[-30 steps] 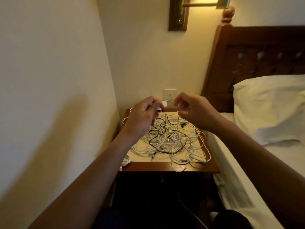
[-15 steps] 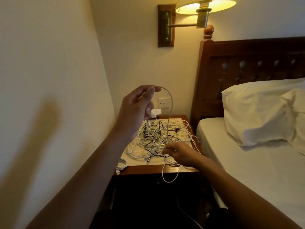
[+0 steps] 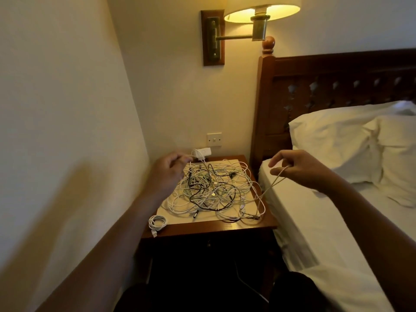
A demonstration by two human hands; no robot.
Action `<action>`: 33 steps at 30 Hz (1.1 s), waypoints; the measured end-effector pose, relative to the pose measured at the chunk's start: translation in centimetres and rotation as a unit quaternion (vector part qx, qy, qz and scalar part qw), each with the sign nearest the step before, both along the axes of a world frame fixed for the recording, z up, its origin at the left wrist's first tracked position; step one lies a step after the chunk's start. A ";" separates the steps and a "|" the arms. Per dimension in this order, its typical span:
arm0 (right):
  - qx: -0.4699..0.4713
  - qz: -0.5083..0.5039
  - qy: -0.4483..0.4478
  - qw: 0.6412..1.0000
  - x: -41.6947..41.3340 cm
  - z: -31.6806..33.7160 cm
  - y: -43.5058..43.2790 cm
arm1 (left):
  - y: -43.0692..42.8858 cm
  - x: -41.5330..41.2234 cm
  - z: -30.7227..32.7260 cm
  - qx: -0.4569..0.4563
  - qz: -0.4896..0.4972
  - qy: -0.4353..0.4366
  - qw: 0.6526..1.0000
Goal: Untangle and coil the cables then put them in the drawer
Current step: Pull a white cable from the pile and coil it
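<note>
Head view: right hand (image 3: 297, 168) pinches a pale cable (image 3: 269, 188) at 3 o'clock of the tangled cable pile (image 3: 213, 190) on the nightstand (image 3: 225, 227). Left hand (image 3: 167, 171), at 9 o'clock, is blurred, fingers curled; grip unclear. Coiled white cable (image 3: 158, 222) lies at 7 o'clock.

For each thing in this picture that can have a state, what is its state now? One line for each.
Brass wall lamp with cream shade: lit.
Pile of white and black cables: tangled, on the wooden nightstand.
Small white cable bundle: coiled, at the nightstand's front left corner.
Thin pale cable: pulled taut out of the pile.
Right hand: pinching that cable.
Left hand: blurred, holding a cable end.
</note>
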State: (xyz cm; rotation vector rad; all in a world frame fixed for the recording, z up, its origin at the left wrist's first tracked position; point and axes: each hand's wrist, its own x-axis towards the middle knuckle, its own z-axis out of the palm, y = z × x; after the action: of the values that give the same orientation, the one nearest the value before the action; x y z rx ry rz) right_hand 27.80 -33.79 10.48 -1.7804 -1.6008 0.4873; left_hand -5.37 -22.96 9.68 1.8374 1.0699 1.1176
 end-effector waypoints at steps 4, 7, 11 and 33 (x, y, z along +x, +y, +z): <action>-0.001 0.025 -0.015 1.000 0.2 3.6 -3.1 | 0.2 1.1 -1.5 -0.042 -0.011 0.042 0.998; -0.046 0.080 -0.036 0.995 -0.4 4.2 -4.3 | -0.4 1.9 -1.8 -0.066 -0.049 0.029 0.996; -0.177 0.159 -0.114 0.965 -2.0 1.3 -3.9 | -1.7 1.9 -1.8 -0.058 -0.058 0.012 0.997; -0.146 0.060 -0.193 0.968 -14.3 -23.8 10.9 | -2.1 -4.4 -9.4 -0.173 -0.001 -0.067 0.983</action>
State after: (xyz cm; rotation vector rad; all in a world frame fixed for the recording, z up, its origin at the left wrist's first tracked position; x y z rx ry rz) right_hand 13.47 -22.93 -13.32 -2.1046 -1.9963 0.4715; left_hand -9.78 -25.08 0.32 1.4698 1.1048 0.9696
